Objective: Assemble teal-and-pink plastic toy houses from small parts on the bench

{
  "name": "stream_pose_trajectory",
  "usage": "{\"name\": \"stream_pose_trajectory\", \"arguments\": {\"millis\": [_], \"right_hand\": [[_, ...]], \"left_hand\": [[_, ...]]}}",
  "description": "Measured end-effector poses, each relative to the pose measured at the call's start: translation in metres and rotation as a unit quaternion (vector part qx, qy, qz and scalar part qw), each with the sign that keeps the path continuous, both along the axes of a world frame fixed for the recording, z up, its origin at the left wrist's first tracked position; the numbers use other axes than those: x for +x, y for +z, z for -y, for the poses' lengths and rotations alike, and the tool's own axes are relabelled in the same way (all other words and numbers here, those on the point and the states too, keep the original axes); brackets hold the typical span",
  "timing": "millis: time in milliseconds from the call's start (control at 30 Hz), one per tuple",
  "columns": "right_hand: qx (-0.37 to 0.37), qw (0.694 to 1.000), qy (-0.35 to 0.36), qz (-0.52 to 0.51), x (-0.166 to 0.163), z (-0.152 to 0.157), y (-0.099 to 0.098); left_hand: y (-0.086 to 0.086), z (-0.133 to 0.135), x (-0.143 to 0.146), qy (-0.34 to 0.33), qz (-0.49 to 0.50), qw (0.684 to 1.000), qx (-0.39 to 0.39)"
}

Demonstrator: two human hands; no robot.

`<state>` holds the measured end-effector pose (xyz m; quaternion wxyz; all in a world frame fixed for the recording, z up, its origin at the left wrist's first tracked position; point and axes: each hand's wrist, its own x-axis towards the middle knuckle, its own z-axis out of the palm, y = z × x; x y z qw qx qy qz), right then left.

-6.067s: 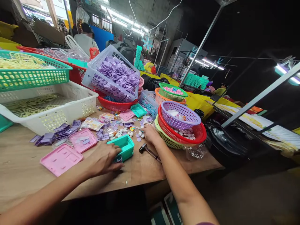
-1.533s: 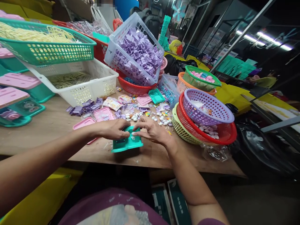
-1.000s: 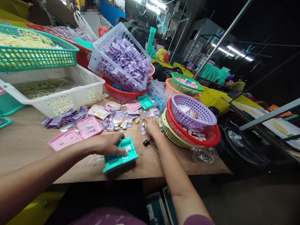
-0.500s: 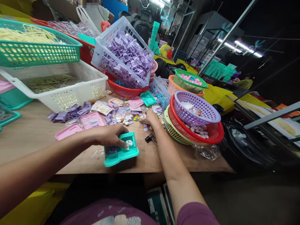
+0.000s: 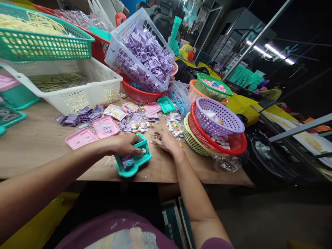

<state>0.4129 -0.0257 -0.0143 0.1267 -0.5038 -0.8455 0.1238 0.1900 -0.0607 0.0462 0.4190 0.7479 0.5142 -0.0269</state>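
Note:
My left hand is closed over the top of a teal plastic toy box near the table's front edge; a purple piece and a small white figure sit in the box. My right hand lies just right of the box, fingers curled over something small I cannot make out. Loose purple pieces and small white figures are scattered just beyond both hands. Two pink lids lie to the left.
A tilted clear crate of purple pieces rests on a red basket behind. White and green baskets stand at left. Stacked round baskets stand at right, near the table edge. A person stands at the far back.
My right hand drew back from the scattered pieces toward the teal box. The left hand stays on the box, which has turned slightly. The small hammer is no longer visible.

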Motion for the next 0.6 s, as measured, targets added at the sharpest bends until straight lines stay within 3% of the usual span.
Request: {"name": "stream_pose_trajectory", "arguments": {"millis": [167,300,400,500,600], "right_hand": [[-0.021,0.999,-0.014,0.022,-0.003,-0.007,0.004],[-0.021,0.990,-0.132,0.034,-0.012,-0.008,0.002],[-0.018,0.988,-0.152,0.027,-0.019,-0.010,0.001],[-0.018,0.990,-0.113,-0.079,-0.021,-0.006,0.006],[-0.004,0.973,-0.063,-0.221,-0.019,0.010,0.015]], "left_hand": [[0.001,-0.002,-0.002,0.020,0.022,0.999,-0.025],[0.002,-0.002,-0.002,0.032,0.042,0.998,-0.045],[0.002,-0.003,-0.003,0.046,0.063,0.993,-0.085],[0.001,-0.004,-0.004,0.063,0.090,0.986,-0.122],[0.002,-0.005,-0.006,0.072,0.115,0.982,-0.132]]}}
